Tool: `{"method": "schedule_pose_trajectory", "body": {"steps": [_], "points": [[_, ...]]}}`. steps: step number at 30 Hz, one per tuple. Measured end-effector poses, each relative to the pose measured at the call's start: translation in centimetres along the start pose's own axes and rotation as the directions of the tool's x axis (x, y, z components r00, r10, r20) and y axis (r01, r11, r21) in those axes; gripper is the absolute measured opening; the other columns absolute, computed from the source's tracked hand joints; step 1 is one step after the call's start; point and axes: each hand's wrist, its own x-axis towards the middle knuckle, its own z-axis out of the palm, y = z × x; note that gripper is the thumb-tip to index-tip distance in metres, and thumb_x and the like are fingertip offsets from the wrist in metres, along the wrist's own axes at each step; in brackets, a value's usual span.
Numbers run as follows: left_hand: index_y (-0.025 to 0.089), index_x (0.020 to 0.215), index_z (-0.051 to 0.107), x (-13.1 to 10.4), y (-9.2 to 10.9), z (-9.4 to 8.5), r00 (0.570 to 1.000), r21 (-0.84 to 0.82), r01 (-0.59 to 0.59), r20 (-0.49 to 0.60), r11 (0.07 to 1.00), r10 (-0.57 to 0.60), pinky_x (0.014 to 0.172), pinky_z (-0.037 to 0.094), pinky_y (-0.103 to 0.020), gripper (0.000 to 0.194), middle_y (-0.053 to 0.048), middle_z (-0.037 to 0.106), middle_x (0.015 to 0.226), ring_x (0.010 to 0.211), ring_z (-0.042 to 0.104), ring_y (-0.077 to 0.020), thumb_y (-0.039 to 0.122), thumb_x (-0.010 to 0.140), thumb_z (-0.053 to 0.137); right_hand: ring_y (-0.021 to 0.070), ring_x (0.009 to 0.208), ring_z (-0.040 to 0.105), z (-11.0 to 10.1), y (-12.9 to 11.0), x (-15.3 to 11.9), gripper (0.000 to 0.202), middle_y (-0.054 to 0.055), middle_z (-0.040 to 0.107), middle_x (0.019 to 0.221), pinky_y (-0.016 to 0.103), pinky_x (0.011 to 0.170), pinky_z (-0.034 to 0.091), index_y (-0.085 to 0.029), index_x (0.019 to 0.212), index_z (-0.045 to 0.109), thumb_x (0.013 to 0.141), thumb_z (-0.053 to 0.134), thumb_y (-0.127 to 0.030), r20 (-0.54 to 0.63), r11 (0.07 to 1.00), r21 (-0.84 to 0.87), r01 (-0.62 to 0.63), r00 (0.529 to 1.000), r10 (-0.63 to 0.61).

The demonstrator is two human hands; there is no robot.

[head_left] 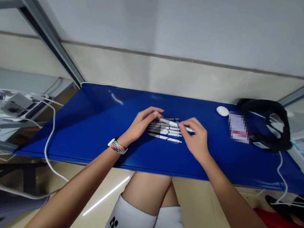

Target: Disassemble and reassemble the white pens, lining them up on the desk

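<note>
Several white and grey pens (165,131) lie side by side on the blue table (88,131), in front of me. One pen (173,124) is held lengthwise above the others, between my two hands. My right hand (196,137) pinches its right end with thumb and fingertips. At its left end, my left hand (143,122) has its thumb and index fingertip close to the tip, with the fingers stretched out and apart. The nearest pen (165,137) lies slightly apart from the row.
A white oval object (222,111), a blurred pinkish packet (238,127) and a black headset-like ring (286,128) lie at the table's right. White cables hang at both sides. Grey metal posts (47,33) flank the table, and a wall stands behind.
</note>
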Motion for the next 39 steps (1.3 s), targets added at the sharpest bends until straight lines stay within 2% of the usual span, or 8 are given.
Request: {"method": "schedule_pose_trajectory", "body": {"steps": [2,5,8,11,21,28,35,39], "points": [[0.020,0.124,0.075,1.4,0.0,0.3,1.000,0.024,-0.018,0.014,1.000,0.018,0.097,0.053,-0.035,0.037,-0.007,0.080,0.104,0.104,0.073,-0.0235,0.050,0.105,0.063,0.0221,0.085,0.071,0.8,1.1,2.1,0.018,0.004,0.077,0.089,0.035,0.078,0.055,-0.022,0.092,0.078,0.100,0.070,-0.035,-0.033,0.987,0.067,-0.146,0.988,0.149],[0.019,0.111,0.078,4.2,-1.0,0.2,0.992,0.145,-0.105,-0.060,0.984,0.115,0.093,0.055,-0.034,0.029,-0.007,0.080,0.100,0.096,0.074,-0.0217,0.045,0.101,0.069,0.0178,0.071,0.065,2.2,3.0,5.4,0.023,0.003,0.072,0.076,0.030,0.065,0.049,-0.021,0.086,0.080,0.094,0.076,-0.043,-0.003,0.938,0.200,-0.284,0.957,0.291],[0.020,0.107,0.081,7.2,-2.5,-0.6,0.975,0.246,-0.145,-0.131,0.958,0.181,0.095,0.055,-0.035,0.021,-0.008,0.082,0.109,0.101,0.074,-0.0220,0.038,0.098,0.074,0.0115,0.051,0.049,3.3,5.0,8.1,0.023,-0.002,0.059,0.062,0.027,0.049,0.037,-0.020,0.090,0.081,0.087,0.081,-0.044,0.020,0.826,0.384,-0.413,0.898,0.440],[0.021,0.107,0.083,9.0,-3.9,-1.7,0.970,0.292,-0.153,-0.137,0.944,0.200,0.097,0.055,-0.037,0.018,-0.007,0.083,0.111,0.102,0.075,-0.0222,0.033,0.095,0.076,0.0098,0.048,0.048,3.9,6.6,9.4,0.026,-0.002,0.060,0.064,0.026,0.045,0.035,-0.019,0.088,0.079,0.084,0.080,-0.045,0.048,0.710,0.531,-0.462,0.853,0.519],[0.023,0.109,0.086,8.8,-6.8,-3.0,0.994,0.250,-0.042,-0.086,0.967,0.066,0.087,0.057,-0.039,0.023,-0.007,0.085,0.104,0.092,0.075,-0.0230,0.036,0.091,0.079,0.0143,0.060,0.063,4.1,8.1,8.0,0.040,0.003,0.074,0.074,0.028,0.056,0.049,-0.019,0.092,0.078,0.072,0.092,-0.050,0.133,0.643,0.565,-0.516,0.827,0.546],[0.025,0.109,0.087,8.4,-6.8,-2.9,0.993,0.237,-0.054,-0.087,0.970,0.076,0.096,0.058,-0.040,0.023,-0.007,0.085,0.111,0.104,0.077,-0.0248,0.039,0.091,0.080,0.0141,0.063,0.064,3.7,8.8,8.2,0.037,0.003,0.075,0.076,0.029,0.060,0.052,-0.019,0.090,0.079,0.071,0.096,-0.046,0.188,0.595,0.606,-0.528,0.822,0.538],[0.021,0.106,0.087,8.1,-6.4,-2.7,0.997,0.141,0.039,-0.075,0.989,-0.029,0.076,0.058,-0.035,0.026,-0.007,0.083,0.088,0.076,0.073,-0.0195,0.038,0.087,0.083,0.0159,0.068,0.068,3.6,9.3,7.9,0.036,0.005,0.077,0.080,0.032,0.066,0.056,-0.020,0.092,0.080,0.073,0.096,-0.046,0.205,0.612,0.601,-0.514,0.839,0.504],[0.020,0.102,0.086,8.2,-6.6,-2.8,0.996,0.102,0.055,-0.070,0.993,-0.048,0.072,0.057,-0.033,0.025,-0.007,0.082,0.084,0.072,0.072,-0.0184,0.036,0.083,0.085,0.0161,0.068,0.068,3.5,9.2,7.9,0.037,0.005,0.078,0.079,0.032,0.066,0.056,-0.020,0.090,0.081,0.070,0.098,-0.046,0.210,0.614,0.605,-0.507,0.846,0.491]]}}
